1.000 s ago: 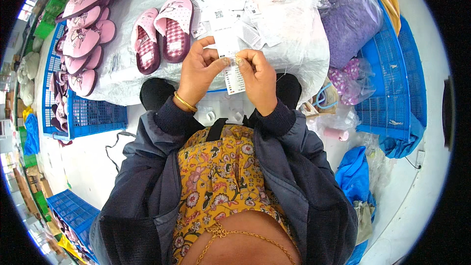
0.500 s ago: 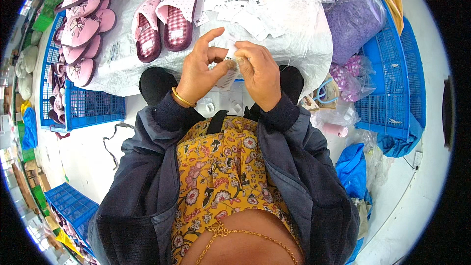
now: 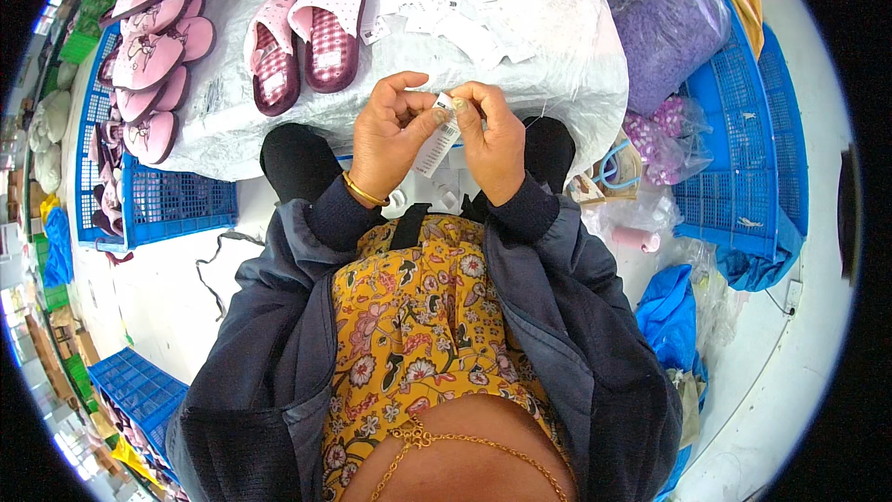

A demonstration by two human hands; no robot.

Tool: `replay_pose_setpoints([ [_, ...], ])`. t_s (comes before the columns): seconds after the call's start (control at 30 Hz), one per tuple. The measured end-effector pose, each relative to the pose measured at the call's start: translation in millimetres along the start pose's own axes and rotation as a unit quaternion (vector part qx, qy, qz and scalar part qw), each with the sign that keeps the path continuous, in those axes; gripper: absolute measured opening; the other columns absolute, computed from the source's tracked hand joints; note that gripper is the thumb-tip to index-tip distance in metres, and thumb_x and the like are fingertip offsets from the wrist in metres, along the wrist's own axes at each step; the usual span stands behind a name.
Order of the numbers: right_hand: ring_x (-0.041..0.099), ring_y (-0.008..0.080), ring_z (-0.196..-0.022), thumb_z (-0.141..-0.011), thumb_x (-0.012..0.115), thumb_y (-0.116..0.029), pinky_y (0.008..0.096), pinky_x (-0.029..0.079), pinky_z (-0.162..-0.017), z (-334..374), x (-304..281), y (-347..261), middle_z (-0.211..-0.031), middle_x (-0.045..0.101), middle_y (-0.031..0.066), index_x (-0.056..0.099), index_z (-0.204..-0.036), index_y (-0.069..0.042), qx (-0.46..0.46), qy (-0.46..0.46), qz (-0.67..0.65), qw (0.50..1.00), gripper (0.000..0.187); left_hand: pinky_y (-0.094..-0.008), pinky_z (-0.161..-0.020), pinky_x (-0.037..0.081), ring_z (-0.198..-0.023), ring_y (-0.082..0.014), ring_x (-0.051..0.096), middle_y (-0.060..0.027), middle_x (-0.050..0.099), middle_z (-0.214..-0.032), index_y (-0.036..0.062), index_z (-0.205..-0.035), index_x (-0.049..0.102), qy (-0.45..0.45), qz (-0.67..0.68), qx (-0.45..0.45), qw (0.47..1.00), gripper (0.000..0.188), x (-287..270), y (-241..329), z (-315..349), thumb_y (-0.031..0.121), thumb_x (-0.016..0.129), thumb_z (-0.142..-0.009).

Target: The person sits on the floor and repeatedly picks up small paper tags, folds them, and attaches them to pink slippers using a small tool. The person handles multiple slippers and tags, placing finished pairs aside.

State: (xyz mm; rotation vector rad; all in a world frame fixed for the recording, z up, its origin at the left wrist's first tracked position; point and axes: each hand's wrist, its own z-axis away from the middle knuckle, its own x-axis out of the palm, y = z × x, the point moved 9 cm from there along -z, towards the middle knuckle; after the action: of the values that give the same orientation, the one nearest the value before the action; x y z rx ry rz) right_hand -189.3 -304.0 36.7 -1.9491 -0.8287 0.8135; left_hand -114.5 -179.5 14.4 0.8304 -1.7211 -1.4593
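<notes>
Between my hands, over the near edge of the covered table, is a small white paper tag [image 3: 434,153] with dark print, hanging tilted. My left hand [image 3: 388,135] pinches its upper part between thumb and fingers. The fingers of my right hand [image 3: 494,135] are closed at the tag's top corner, touching it with thumb and fingertips. Whether a thin string is also between those fingers is too small to tell. Beyond my left hand a pair of pink slippers [image 3: 332,23] with red checked insoles and dark soles lies on the plastic sheet.
Many loose white tags [image 3: 469,35] lie scattered on the plastic-covered table [image 3: 390,54]. Stacked pink slippers [image 3: 149,60] fill the left side, above a blue crate [image 3: 181,200]. To the right are a bag of purple material [image 3: 664,33], blue baskets [image 3: 729,181] and a pink roll [image 3: 636,238].
Both hands have come closer together and slightly lower. My left index finger has curled in from its raised position. The tag's printed strip shows more fully now.
</notes>
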Motion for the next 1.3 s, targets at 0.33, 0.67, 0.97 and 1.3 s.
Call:
replay_pose_setpoints([
  [0.33,0.065,0.0234,-0.074,-0.094,0.061,-0.008,0.0319,0.051,-0.066,2.0,-7.2,-0.2,-0.089,0.065,0.0136,0.061,-0.105,-0.003,-0.003,0.026,0.022,0.999,0.013,-0.0200,-0.066,0.044,-0.074,-0.0044,0.054,0.0022,0.061,-0.085,0.0017,-0.106,0.060,-0.070,-0.030,-0.105,0.992,0.014,-3.7,-22.0,-11.3,0.011,0.060,-0.095],
  [0.67,0.064,0.0199,-0.070,-0.091,0.065,-0.007,0.0298,0.049,-0.063,-3.2,-8.9,10.5,-0.084,0.066,0.0107,0.063,-0.101,-0.003,0.007,0.026,0.041,0.999,0.011,-0.0196,-0.066,0.042,-0.073,-0.0032,0.053,0.0033,0.062,-0.084,0.0035,-0.093,0.062,-0.098,0.017,-0.158,0.983,0.011,4.4,-37.2,-12.9,0.013,0.067,-0.092],
  [0.97,0.061,0.0082,-0.072,-0.088,0.068,-0.006,0.0246,0.051,-0.065,8.2,-5.2,25.8,-0.086,0.069,0.0074,0.064,-0.111,0.001,0.152,-0.016,-0.057,0.987,0.024,-0.0186,-0.063,0.041,-0.070,-0.0020,0.049,0.0048,0.059,-0.078,0.0031,-0.088,0.061,-0.040,-0.071,-0.076,0.994,0.011,-7.2,-30.6,-15.4,0.011,0.069,-0.091],
  [1.3,0.060,0.0086,-0.069,-0.087,0.069,-0.007,0.0248,0.050,-0.063,11.0,-3.4,35.6,-0.084,0.069,0.0074,0.066,-0.109,0.001,0.170,-0.013,-0.055,0.984,0.024,-0.0215,-0.060,0.042,-0.069,-0.0037,0.049,0.0045,0.058,-0.075,0.0028,-0.083,0.063,-0.042,-0.142,-0.006,0.989,0.013,0.9,-12.3,-7.0,0.009,0.073,-0.087],
])
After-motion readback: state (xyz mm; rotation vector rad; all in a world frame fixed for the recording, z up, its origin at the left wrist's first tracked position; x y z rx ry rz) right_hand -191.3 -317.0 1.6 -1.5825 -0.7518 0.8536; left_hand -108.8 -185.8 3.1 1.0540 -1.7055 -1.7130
